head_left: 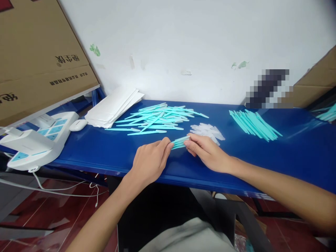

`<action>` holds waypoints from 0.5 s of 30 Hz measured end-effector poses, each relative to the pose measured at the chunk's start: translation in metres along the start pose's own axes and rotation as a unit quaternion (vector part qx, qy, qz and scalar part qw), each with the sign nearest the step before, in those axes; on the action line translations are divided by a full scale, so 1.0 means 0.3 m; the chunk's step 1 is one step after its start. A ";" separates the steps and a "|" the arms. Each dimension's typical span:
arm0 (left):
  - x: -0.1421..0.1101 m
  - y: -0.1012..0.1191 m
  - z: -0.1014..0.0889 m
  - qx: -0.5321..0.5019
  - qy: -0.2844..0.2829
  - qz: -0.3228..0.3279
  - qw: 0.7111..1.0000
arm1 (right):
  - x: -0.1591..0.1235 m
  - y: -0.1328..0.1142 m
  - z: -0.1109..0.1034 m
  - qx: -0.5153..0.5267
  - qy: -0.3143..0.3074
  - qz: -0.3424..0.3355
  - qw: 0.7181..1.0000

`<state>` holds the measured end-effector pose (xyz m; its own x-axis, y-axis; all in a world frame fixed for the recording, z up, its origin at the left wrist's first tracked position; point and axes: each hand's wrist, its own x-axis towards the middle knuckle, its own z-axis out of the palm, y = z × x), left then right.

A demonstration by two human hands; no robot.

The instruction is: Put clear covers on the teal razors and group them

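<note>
Just above the front of the blue table (118, 154), my left hand (151, 159) is closed round one end of a few slim turquoise eyebrow razors (180, 142). My right hand (207, 152) pinches their other, paler end between thumb and fingers. Right behind my right hand lies a small heap of translucent whitish caps (208, 130). Farther back, a loose pile of turquoise razors (160, 117) lies criss-crossed, several with pale tips. Off to the right, a neater row of razors (254, 125) lies side by side. My palms hide part of the held razors.
White envelopes (112, 105) are stacked at the back left. Closer on that side are a white power strip (61, 131) with a plugged-in adapter (28, 141) and a small white case (78, 125). A cardboard box (39, 52) leans over the left end. A white wall (168, 45) stands behind.
</note>
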<state>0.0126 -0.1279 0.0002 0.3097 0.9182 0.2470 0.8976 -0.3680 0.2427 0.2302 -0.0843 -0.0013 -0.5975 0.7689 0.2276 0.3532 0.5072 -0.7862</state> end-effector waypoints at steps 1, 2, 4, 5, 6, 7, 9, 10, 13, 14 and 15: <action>0.000 0.000 0.001 -0.002 0.001 0.002 1.000 | 0.001 -0.001 0.001 -0.002 -0.001 0.000 1.000; 0.001 -0.001 0.001 -0.004 0.001 0.003 1.000 | 0.001 -0.003 0.003 -0.007 0.001 0.001 1.000; 0.001 0.000 0.002 -0.004 0.003 0.005 1.000 | 0.001 -0.008 0.012 -0.019 0.014 0.000 1.000; 0.001 0.002 0.003 -0.001 0.004 0.005 1.000 | 0.000 -0.011 0.017 -0.024 0.022 -0.001 0.999; 0.001 0.004 0.004 0.002 0.006 0.005 1.000 | 0.000 -0.015 0.024 -0.027 0.032 -0.001 0.999; 0.001 0.008 0.005 0.004 0.006 0.005 1.000 | 0.000 -0.017 0.031 -0.027 0.044 0.000 0.999; 0.001 0.019 0.009 0.006 0.003 0.001 1.000 | -0.001 -0.019 0.042 -0.023 0.068 0.004 0.997; 0.001 0.026 0.011 0.007 -0.002 0.000 1.000 | -0.001 -0.018 0.046 -0.022 0.081 0.008 0.996; 0.000 0.049 0.019 0.015 -0.024 0.002 1.000 | 0.000 -0.010 0.050 -0.016 0.105 0.011 0.994; -0.002 0.054 0.022 0.016 -0.030 0.004 0.999 | 0.000 -0.008 0.049 -0.016 0.106 0.006 0.994; -0.004 0.058 0.024 0.015 -0.035 0.006 0.999 | -0.001 -0.007 0.048 -0.018 0.104 -0.002 0.994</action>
<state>0.0302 -0.1343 -0.0026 0.3402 0.9222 0.1838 0.9023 -0.3752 0.2121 0.2192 -0.0910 -0.0080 -0.4378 0.8290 0.3481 0.3790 0.5213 -0.7646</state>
